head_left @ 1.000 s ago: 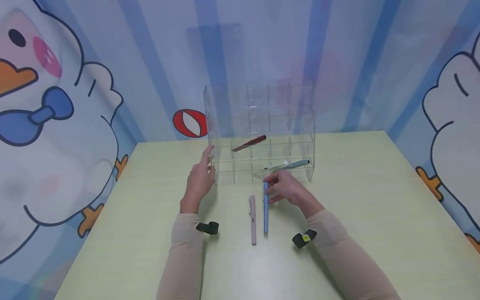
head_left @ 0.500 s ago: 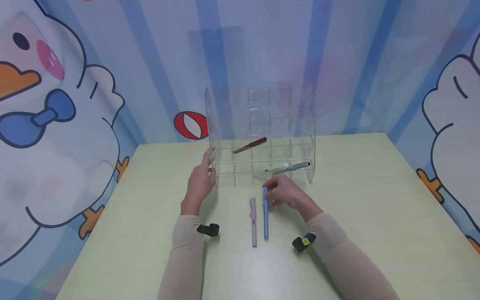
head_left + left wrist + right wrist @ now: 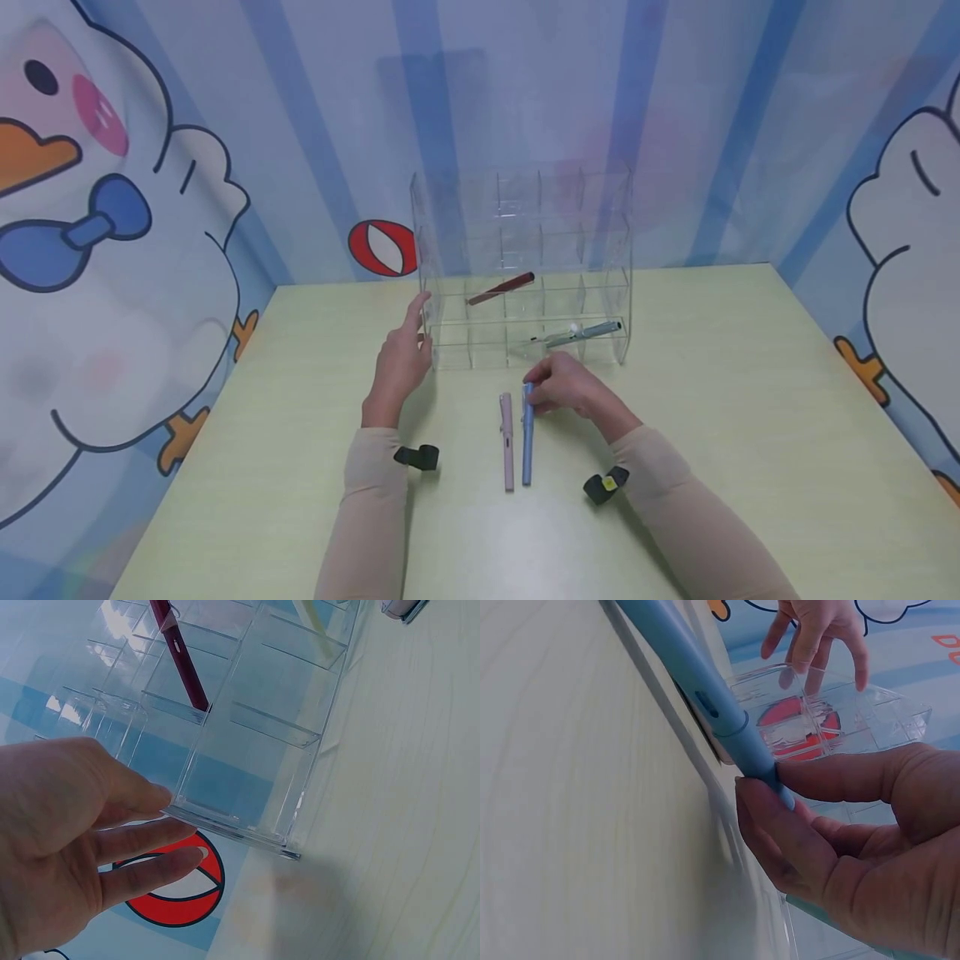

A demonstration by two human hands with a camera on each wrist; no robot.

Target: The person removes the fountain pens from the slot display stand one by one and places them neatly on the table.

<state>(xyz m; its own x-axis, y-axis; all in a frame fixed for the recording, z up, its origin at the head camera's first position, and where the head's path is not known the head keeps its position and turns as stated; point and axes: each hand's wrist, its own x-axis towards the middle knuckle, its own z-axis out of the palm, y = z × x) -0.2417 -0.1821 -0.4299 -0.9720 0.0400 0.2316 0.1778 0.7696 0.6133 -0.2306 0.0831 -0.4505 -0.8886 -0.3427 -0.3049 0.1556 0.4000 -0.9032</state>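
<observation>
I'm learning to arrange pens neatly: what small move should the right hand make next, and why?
Probably settle the blue pen flat on the table and let go: the right hand pinches one end, and the pen lines up nearly parallel to the lilac pen, with a gap between them.

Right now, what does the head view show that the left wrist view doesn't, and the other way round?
Only the head view: the right hand, pinching the blue pen, and both sleeves. Only the left wrist view: the slot in the red pen, which can't be made out from the head. Both: that pen, the rack, the left hand at its side, the table and the ball print.
</observation>
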